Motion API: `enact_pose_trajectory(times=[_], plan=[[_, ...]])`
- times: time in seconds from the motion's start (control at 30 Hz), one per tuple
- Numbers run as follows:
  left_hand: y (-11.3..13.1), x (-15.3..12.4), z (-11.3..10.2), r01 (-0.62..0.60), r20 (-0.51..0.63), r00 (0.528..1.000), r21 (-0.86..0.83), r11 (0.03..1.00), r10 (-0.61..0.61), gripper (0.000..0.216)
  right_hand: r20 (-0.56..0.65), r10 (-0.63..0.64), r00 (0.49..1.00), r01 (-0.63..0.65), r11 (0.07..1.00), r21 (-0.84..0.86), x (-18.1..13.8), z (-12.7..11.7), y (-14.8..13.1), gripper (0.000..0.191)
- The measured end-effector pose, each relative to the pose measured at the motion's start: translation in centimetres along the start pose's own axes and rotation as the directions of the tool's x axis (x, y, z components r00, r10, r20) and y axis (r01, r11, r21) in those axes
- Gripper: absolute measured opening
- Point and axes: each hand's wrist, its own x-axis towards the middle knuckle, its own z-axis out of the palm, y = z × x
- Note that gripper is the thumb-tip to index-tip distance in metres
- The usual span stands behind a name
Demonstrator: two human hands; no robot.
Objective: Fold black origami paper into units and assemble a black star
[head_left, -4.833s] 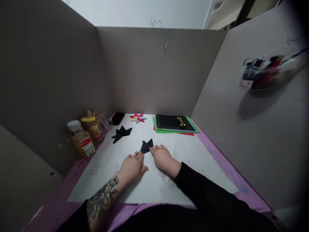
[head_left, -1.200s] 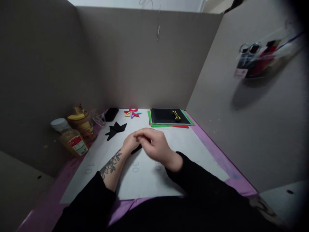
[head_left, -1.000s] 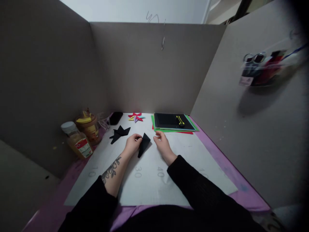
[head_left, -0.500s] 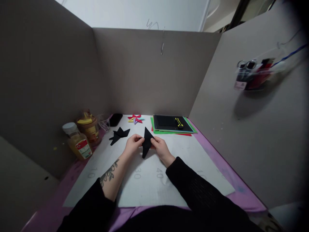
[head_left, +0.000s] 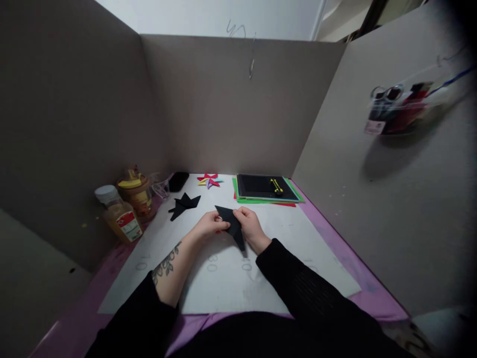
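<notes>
left hand (head_left: pixel 208 227) pinches black folded paper (head_left: pixel 231 224) | right hand (head_left: pixel 250 226) grips it too, seemingly | mid counter (head_left: pixel 298 248), just above

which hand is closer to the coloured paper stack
Right. The right hand sits just in front of the paper stack; the left hand is further left, both pinching the black folded paper.
</notes>
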Motion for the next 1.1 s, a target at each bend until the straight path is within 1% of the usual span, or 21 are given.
enact_pose_trajectory(times=[0.07, 0.13, 0.23, 0.43, 0.57, 0.63, 0.73, 0.77, 0.8, 0.83, 0.87, 0.9, 0.97, 1.0, 1.03, 1.07, 1.1], plan=[[-0.1, 0.0, 0.2, 0.004, 0.001, 1.0, -0.029, 1.0, -0.004, 0.028, 0.058, 0.01, 0.998, -0.009, 1.0, -0.007, 0.0, 0.0, 0.3, 0.035], [-0.3, 0.0, 0.4, -0.006, -0.039, 0.999, -0.098, 0.995, 0.002, 0.03, 0.103, 0.031, 0.994, -0.029, 0.999, -0.014, 0.0, 0.1, 0.5, 0.036], [-0.4, 0.3, 0.3, -0.02, -0.107, 0.994, -0.151, 0.988, 0.004, 0.032, 0.116, 0.053, 0.992, -0.05, 0.998, -0.027, 0.0, 0.2, 0.5, 0.035], [-0.5, 0.8, -0.8, 0.007, -0.214, 0.976, -0.111, 0.994, -0.031, 0.031, 0.126, 0.03, 0.992, -0.018, 0.996, -0.091, -0.5, 0.6, -0.1, 0.026], [-0.1, 0.9, -1.8, 0.004, -0.279, 0.959, -0.178, 0.984, -0.054, 0.034, 0.175, 0.034, 0.984, -0.012, 0.992, -0.129, -0.9, 0.9, -0.1, 0.02], [0.3, 1.0, -2.5, -0.005, -0.346, 0.936, -0.207, 0.978, -0.069, 0.036, 0.185, 0.047, 0.982, -0.017, 0.987, -0.157, -1.0, 1.0, -0.1, 0.017], [0.7, 1.1, -3.6, -0.016, -0.507, 0.857, -0.215, 0.977, -0.098, 0.039, 0.196, 0.076, 0.978, -0.033, 0.976, -0.214, -1.1, 0.9, -0.2, 0.016], [0.7, 1.2, -3.8, -0.018, -0.545, 0.832, -0.208, 0.978, -0.1, 0.04, 0.194, 0.077, 0.978, -0.032, 0.974, -0.225, -1.1, 0.9, -0.2, 0.016], [0.6, 1.1, -4.0, -0.019, -0.569, 0.817, -0.191, 0.981, -0.095, 0.04, 0.178, 0.07, 0.981, -0.028, 0.974, -0.227, -1.1, 0.9, -0.3, 0.017], [0.5, 1.1, -4.0, -0.017, -0.571, 0.817, -0.163, 0.986, -0.081, 0.041, 0.153, 0.053, 0.987, -0.019, 0.976, -0.219, -1.0, 0.8, -0.3, 0.019], [0.2, 1.1, -3.9, -0.012, -0.55, 0.833, -0.124, 0.992, -0.058, 0.041, 0.122, 0.03, 0.992, -0.005, 0.98, -0.198, -1.0, 0.8, -0.3, 0.021], [0.0, 1.1, -3.6, -0.004, -0.499, 0.866, -0.075, 0.997, -0.034, 0.04, 0.097, 0.008, 0.995, 0.008, 0.986, -0.164, -0.9, 0.8, -0.2, 0.021], [-0.4, 1.0, -2.7, 0.013, -0.324, 0.946, 0.042, 0.999, 0.001, 0.039, 0.087, -0.013, 0.996, 0.02, 0.997, -0.078, -0.7, 0.9, 0.0, 0.024], [-0.3, 1.0, -2.2, 0.012, -0.241, 0.97, 0.102, 0.995, 0.013, 0.039, 0.097, -0.005, 0.995, 0.008, 0.999, -0.037, -0.6, 0.9, 0.1, 0.026], [0.0, 0.9, -1.6, -0.005, -0.191, 0.981, 0.162, 0.987, 0.037, 0.04, 0.106, 0.018, 0.994, -0.019, 1.0, 0.001, -0.5, 0.9, 0.3, 0.029], [0.7, 0.7, -1.1, -0.035, -0.212, 0.974, 0.227, 0.973, 0.085, 0.04, 0.099, 0.055, 0.994, -0.059, 0.998, 0.037, -0.4, 0.9, 0.5, 0.032], [1.6, 0.2, -0.7, -0.087, -0.307, 0.935, 0.295, 0.951, 0.18, 0.037, 0.074, 0.098, 0.992, -0.104, 0.992, 0.073, -0.2, 0.8, 0.7, 0.036]])
